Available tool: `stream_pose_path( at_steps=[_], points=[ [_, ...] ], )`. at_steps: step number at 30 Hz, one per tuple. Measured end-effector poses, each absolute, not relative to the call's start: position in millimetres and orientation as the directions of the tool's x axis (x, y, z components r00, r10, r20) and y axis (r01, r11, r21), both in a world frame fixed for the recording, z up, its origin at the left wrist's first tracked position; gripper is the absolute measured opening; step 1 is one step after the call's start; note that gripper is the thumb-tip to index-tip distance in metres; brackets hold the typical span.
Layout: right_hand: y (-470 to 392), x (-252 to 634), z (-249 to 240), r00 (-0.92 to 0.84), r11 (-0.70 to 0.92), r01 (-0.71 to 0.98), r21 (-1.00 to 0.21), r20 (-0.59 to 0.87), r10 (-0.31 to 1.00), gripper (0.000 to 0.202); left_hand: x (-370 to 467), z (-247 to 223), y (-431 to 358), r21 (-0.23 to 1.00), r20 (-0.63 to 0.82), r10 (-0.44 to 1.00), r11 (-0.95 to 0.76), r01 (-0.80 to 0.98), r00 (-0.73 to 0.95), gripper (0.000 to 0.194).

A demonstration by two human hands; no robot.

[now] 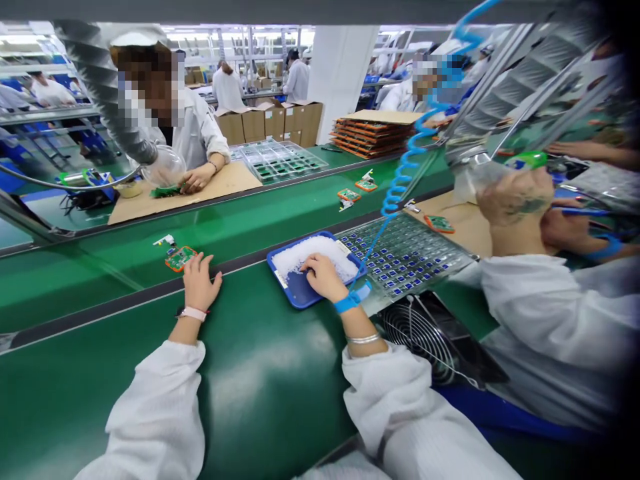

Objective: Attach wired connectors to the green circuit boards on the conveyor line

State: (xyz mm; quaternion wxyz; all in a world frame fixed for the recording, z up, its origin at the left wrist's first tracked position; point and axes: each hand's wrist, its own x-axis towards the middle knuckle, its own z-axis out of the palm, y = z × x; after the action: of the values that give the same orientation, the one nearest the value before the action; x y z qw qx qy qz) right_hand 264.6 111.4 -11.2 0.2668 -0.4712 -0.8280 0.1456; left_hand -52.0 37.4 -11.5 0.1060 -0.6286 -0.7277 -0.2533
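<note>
My left hand (200, 283) rests over the edge of the conveyor. Its fingers are stretched out and slightly apart, with their tips at the right edge of an orange-edged green circuit board (181, 259). A white connector on a short lead sticks out behind that board. Over a shallow blue tray (300, 300), my right hand (324, 275) has its fingers bent together, tips down by a heap of small white pieces (327, 248). What lies between those fingertips is too small to make out. A blue wrist strap (353, 298) with a coiled cord circles my right wrist.
A clear tray of blue-marked parts (400, 257) lies right of the blue tray, with a black fan (425, 333) nearer me. More boards (349, 195) sit on the green belt (260, 220). Co-workers' hands (520, 200) are at right; another person works opposite.
</note>
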Motion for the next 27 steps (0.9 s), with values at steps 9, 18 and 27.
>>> stream_pose_path(
  at_steps=[9, 18, 27],
  points=[
    [104, 261, -5, -0.453, 0.522, 0.723, -0.452, 0.260, 0.853, 0.026, -5, -21, -39, 0.288, 0.354, 0.930, -0.013, 0.958, -0.094, 0.040],
    [105, 261, -7, -0.460, 0.547, 0.723, -0.423, 0.296, 0.837, 0.018, 4, -17, -42, 0.232, 0.243, 0.965, 0.039, 0.972, -0.097, 0.055],
    [105, 253, -10, -0.428, 0.513, 0.786, -0.346, 0.294, 0.855, 0.015, 7, -21, -41, 0.144, 0.245, 0.964, 0.068, 0.987, -0.102, 0.058]
  ],
)
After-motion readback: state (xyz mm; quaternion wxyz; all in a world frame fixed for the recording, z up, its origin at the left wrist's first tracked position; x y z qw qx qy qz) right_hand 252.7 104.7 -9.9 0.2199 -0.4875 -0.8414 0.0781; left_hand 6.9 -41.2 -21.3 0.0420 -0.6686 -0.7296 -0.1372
